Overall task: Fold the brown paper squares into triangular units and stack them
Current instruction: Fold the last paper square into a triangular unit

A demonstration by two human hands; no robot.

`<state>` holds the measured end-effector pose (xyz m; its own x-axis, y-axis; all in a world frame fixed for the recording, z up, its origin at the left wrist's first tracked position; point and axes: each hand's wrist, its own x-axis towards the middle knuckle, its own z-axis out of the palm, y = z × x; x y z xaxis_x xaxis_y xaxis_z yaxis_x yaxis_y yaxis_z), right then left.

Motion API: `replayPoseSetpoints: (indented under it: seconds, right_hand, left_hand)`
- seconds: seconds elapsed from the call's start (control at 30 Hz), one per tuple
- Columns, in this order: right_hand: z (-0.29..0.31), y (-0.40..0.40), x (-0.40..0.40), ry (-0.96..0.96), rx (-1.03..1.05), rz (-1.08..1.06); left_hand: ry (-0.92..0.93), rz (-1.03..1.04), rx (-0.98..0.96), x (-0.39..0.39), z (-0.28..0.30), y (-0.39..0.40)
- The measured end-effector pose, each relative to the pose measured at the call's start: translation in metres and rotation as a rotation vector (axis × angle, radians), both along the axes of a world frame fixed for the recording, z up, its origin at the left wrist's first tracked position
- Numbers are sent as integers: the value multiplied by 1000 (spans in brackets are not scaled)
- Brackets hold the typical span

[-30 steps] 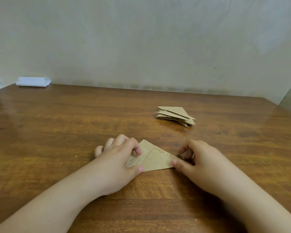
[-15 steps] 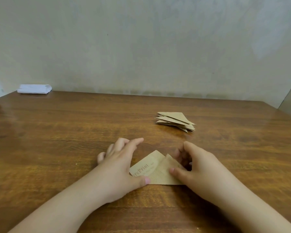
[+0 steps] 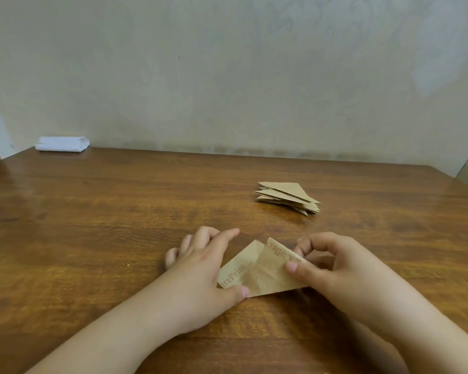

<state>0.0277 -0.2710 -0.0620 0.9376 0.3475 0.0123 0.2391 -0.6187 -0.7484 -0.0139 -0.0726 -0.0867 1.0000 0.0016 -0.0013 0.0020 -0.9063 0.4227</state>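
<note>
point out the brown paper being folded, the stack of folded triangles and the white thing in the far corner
brown printed paper being folded (image 3: 262,273), head view, creased middle
stack of folded brown paper triangles (image 3: 285,194), head view, top triangle
white folded object (image 3: 62,144), head view, its middle

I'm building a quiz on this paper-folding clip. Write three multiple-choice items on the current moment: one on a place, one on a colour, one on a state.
1. Where does the stack of folded triangles lie?
A. Beyond the hands, to the right
B. At the near left edge
C. Under the left hand

2. What colour is the small bundle in the table's far left corner?
A. Red
B. White
C. Black

3. How is the paper being folded handled?
A. Untouched
B. Held in the air by one hand
C. Left hand pins it, right hand pinches a raised flap

Answers: 1 A, the stack sits past the right hand; 2 B, the bundle looks white against the wall; 3 C, the left thumb presses the near edge while the right fingers curl round the flap.
</note>
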Motion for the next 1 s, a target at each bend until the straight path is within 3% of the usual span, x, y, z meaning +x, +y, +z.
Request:
replayPoseSetpoints:
  seconds: [0.1, 0.2, 0.3, 0.4, 0.63, 0.73, 0.9, 1.0]
  right_hand:
    - [2, -1, 2, 5, 232, 19]
    - [6, -3, 3, 42, 460, 99]
    - [9, -5, 2, 78, 449, 251]
    - [9, -1, -5, 96, 381, 356]
    - [6, 10, -4, -49, 673, 42]
    - [3, 8, -3, -127, 565, 21]
    - [-2, 6, -7, -559, 143, 255]
    - [-8, 13, -8, -678, 143, 275]
  left_hand:
    - [50, 20, -92, -1, 7, 1]
    - [-14, -6, -345, -3, 13, 6]
    - [-135, -51, -599, -5, 18, 9]
    - [-112, -68, -733, -8, 23, 5]
    - [78, 88, -974, -10, 25, -1]
    - [66, 243, -1137, -7, 25, 0]
    - [-18, 386, -1393, -7, 27, 3]
    - [-43, 361, -1444, -9, 27, 0]
